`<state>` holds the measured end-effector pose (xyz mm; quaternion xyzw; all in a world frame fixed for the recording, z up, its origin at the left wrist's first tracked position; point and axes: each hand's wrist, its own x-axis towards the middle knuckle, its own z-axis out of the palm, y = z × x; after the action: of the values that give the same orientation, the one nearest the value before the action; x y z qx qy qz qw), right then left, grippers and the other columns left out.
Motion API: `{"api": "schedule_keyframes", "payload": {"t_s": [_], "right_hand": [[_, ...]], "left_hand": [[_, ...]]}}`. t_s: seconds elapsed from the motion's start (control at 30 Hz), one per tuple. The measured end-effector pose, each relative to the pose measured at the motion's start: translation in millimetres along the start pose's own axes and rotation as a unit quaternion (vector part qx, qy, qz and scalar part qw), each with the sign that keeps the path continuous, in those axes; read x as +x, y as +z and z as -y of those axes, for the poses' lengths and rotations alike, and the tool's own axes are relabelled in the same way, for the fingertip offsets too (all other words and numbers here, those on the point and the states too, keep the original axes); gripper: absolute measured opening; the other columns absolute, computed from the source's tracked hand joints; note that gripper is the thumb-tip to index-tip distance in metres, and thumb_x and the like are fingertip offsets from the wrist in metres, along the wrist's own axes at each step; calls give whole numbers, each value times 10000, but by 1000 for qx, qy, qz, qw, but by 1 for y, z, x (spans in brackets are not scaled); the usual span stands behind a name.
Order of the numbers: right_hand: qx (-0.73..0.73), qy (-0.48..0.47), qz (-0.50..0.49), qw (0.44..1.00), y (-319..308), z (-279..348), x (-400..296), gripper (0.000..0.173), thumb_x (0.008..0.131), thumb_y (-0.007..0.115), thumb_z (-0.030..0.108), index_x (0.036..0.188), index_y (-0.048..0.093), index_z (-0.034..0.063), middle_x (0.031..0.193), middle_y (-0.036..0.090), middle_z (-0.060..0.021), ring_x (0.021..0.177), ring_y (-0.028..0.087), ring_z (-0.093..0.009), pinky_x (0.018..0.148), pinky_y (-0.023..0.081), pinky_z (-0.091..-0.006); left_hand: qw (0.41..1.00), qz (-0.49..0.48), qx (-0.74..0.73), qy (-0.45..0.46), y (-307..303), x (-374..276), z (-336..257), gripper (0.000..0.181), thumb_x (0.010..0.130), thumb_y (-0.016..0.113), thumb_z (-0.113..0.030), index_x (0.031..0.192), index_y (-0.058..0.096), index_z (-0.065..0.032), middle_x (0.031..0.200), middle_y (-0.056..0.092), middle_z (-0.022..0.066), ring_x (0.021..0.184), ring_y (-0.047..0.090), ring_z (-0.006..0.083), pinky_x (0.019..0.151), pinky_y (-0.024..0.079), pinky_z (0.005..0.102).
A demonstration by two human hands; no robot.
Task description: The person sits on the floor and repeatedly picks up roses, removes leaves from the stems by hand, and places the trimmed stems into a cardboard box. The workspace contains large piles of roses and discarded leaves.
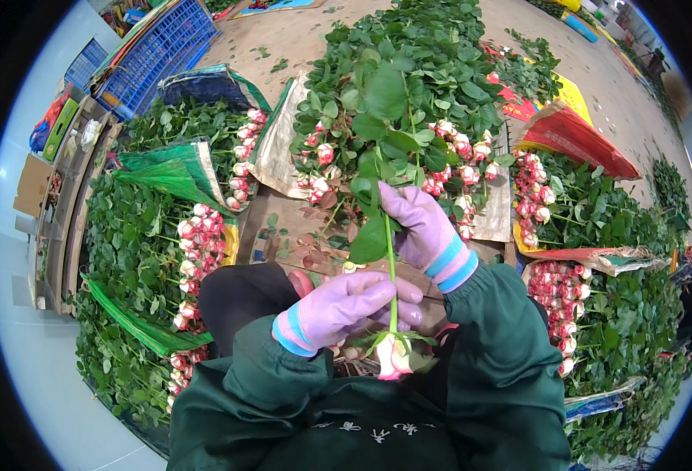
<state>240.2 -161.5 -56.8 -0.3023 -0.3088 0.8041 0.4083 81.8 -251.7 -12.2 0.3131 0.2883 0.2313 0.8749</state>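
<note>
A single rose (393, 355) with white petals edged in pink hangs bloom-down before my chest, its green stem running up and away from me. My left hand (354, 303), in a lilac glove, is at the stem just above the bloom, fingers around it. Higher up, my right hand (422, 226), gloved the same way, grips the leafy part of the stem between thumb and fingers. Behind the held stem lies a large heap of leafy roses (404, 76), blooms towards me.
Rose bundles in green sacking (169, 171) line the left, near a blue plastic crate (157, 59) and a wooden pallet (66, 229). More roses (558, 294) and red sacking (581, 138) stand on the right. Fallen leaves dot the wooden surface (275, 206).
</note>
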Motion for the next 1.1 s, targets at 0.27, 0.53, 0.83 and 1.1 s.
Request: {"api": "schedule_keyframes", "payload": {"t_s": [0.27, 0.53, 0.83, 1.1], "right_hand": [[143, 9, 32, 989, 5, -11, 4, 252, 956, 494, 279, 955, 593, 47, 900, 647, -45, 779, 636, -143, 667, 541, -292], [-351, 70, -38, 933, -19, 14, 8, 355, 832, 635, 441, 949, 585, 110, 657, 500, 54, 533, 478, -25, 405, 353, -193], [-463, -101, 35, 880, -116, -97, 8, 292, 861, 589, 292, 1136, 624, 203, 920, 662, -133, 813, 634, -272, 757, 493, -358], [-779, 37, -127, 613, -137, -97, -27, 484, 710, 589, 119, 1186, 600, 205, 965, 654, -156, 901, 623, -324, 795, 491, -395]], "left_hand": [[993, -31, -50, 97, 1, 12, 8, 321, 901, 573, -305, 1016, 594, -6, 919, 626, 68, 833, 605, 125, 740, 497, 259], [978, -106, 173, -45, -22, 35, 50, 275, 908, 581, -303, 942, 634, -35, 774, 611, -23, 659, 521, 41, 589, 405, 187], [849, -157, 500, -63, -82, 69, 172, 365, 926, 491, -378, 1089, 582, -64, 849, 642, 71, 767, 609, 177, 753, 475, 311], [857, -142, 482, -115, -79, 60, 155, 440, 897, 488, -431, 1192, 549, -110, 923, 656, 88, 829, 635, 231, 795, 475, 362]]}}
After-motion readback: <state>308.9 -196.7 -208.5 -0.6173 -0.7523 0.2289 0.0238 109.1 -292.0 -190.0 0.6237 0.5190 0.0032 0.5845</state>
